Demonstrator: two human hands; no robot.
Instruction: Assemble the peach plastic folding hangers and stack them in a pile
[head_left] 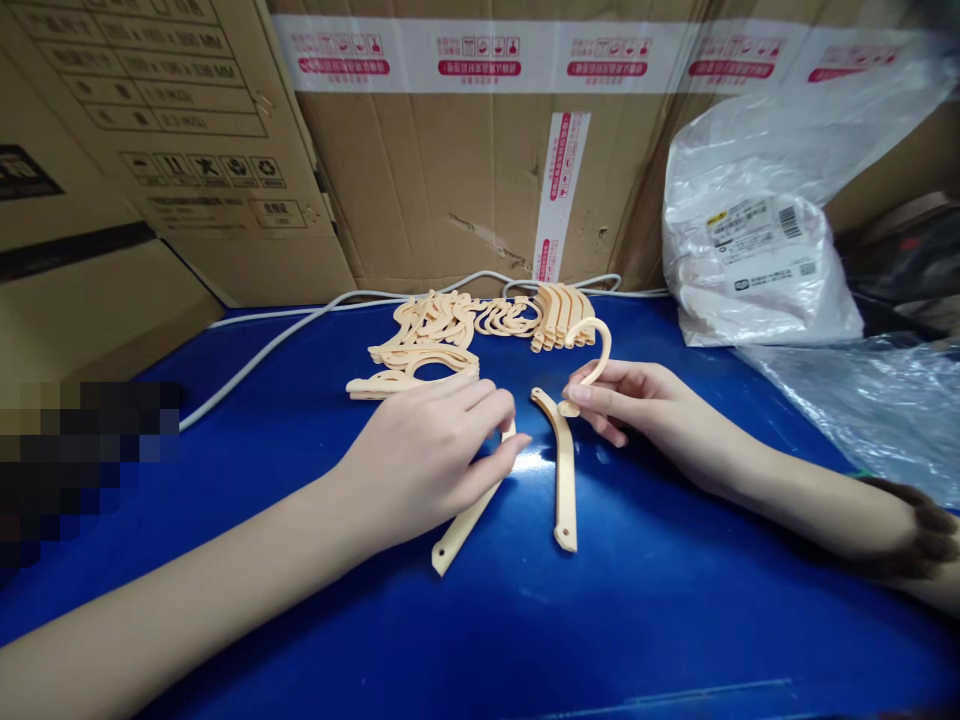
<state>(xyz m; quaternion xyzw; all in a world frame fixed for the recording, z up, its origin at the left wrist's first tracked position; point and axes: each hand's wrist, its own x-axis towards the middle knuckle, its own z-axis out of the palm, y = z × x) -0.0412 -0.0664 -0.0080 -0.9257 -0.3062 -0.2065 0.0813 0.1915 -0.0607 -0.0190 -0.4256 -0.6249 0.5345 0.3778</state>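
Note:
My right hand (626, 395) pinches a beige hook (604, 350) between thumb and fingers; its curl points up and left, with a round flat base below. Under that base lies a beige curved arm piece (565, 480) with a hole at each end; I cannot tell whether the two touch. My left hand (442, 450) is closed, thumb and forefinger around the upper end of a second curved arm piece (466, 525). The lower end of that piece, with its hole, slants toward me near the table. My left hand's fingers hide part of it.
On the blue table (637, 620), beyond my hands, lie a pile of beige pieces (431, 320), several loose hooks (510, 317) and a row of curved arm pieces (562, 310). A white cable (262, 358) runs behind. Cardboard boxes (450, 180) and a plastic bag (757, 250) stand around.

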